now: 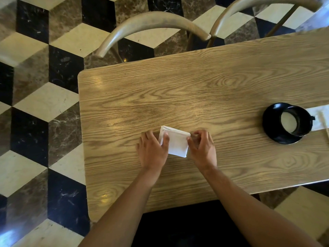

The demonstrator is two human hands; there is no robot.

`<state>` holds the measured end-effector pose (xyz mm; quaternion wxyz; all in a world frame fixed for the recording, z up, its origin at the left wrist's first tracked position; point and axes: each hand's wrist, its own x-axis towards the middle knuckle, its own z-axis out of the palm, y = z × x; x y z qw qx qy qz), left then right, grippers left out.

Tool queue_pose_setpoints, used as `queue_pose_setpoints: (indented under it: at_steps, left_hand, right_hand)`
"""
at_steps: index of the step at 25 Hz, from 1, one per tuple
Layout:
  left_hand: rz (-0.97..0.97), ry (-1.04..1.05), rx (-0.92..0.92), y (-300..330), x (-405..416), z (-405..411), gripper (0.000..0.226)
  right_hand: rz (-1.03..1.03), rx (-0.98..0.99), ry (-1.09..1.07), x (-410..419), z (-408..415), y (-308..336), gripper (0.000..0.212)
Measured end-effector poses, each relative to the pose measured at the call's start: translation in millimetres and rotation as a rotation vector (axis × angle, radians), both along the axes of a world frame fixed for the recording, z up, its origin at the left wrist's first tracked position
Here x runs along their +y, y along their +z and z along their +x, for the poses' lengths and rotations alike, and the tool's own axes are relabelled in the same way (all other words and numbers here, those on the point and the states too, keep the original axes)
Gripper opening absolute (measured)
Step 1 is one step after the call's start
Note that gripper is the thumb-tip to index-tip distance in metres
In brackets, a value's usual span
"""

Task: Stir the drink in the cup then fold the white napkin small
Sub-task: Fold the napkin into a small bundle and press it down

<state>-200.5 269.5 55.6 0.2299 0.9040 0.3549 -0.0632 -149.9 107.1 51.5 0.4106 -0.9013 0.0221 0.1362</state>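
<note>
One folded white napkin (176, 142) lies at frame center on the wooden table (195, 90). The left hand (153, 150) presses it with flat fingers; the right hand (202, 148) pinches its right edge. One black cup (295, 122) on one saucer (270, 125) sits at right; two chairs (151, 24) stand above.

Bare desk (195, 90) lies open beyond my grips, from the far edge to the left corners. Toward the right edge, a black cup (295, 122) on its saucer (270, 129) blocks my way.
</note>
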Motion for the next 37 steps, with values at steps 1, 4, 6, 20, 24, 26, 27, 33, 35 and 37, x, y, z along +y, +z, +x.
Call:
queue_pose_setpoints:
  at_steps: [1, 4, 6, 20, 24, 26, 27, 33, 35, 37]
  left_hand:
    - [0.028, -0.062, -0.102, -2.3, 2.0, -8.6, 0.067]
    - [0.125, -0.467, -0.292, -14.7, 16.6, -25.6, 0.072]
    - [0.133, -0.718, -0.284, -18.6, 26.0, -24.8, 0.07]
    - [0.227, -0.955, -0.003, -46.8, 46.7, 0.6, 0.071]
    - [0.189, -0.907, -0.011, -43.4, 41.9, -1.8, 0.071]
    - [0.171, -0.885, -0.047, -42.0, 35.2, -8.6, 0.07]
    - [0.158, -0.875, -0.068, -42.8, 31.7, -14.3, 0.069]
    - [0.086, -0.551, -0.171, -43.5, 15.0, -42.4, 0.065]
    - [0.11, -0.464, -0.15, -42.9, 21.9, -50.1, 0.066]
    - [0.159, -0.425, -0.079, -45.0, 38.6, -58.9, 0.068]
  right_hand:
    - [-0.011, -0.101, 0.049, -5.2, -1.0, -0.4, 0.02]
    - [-0.114, -0.352, 0.26, -8.4, -7.8, -4.4, 0.025]
    - [-0.205, -0.383, 0.447, 0.5, -18.1, -11.1, 0.041]
    - [-0.548, -0.316, 0.726, 5.8, -18.5, -48.3, 0.082]
    - [-0.545, -0.321, 0.78, -2.5, -8.1, -44.0, 0.082]
    - [-0.547, -0.333, 0.814, -14.6, 2.5, -40.6, 0.08]
    - [-0.556, -0.348, 0.837, -19.6, 6.3, -38.3, 0.08]
    - [-0.523, -0.415, 0.8, 7.1, 8.9, -22.2, 0.07]
    - [-0.501, -0.38, 0.787, 26.2, 7.0, -21.1, 0.069]
    - [-0.494, -0.353, 0.789, 42.7, 6.0, -23.4, 0.071]
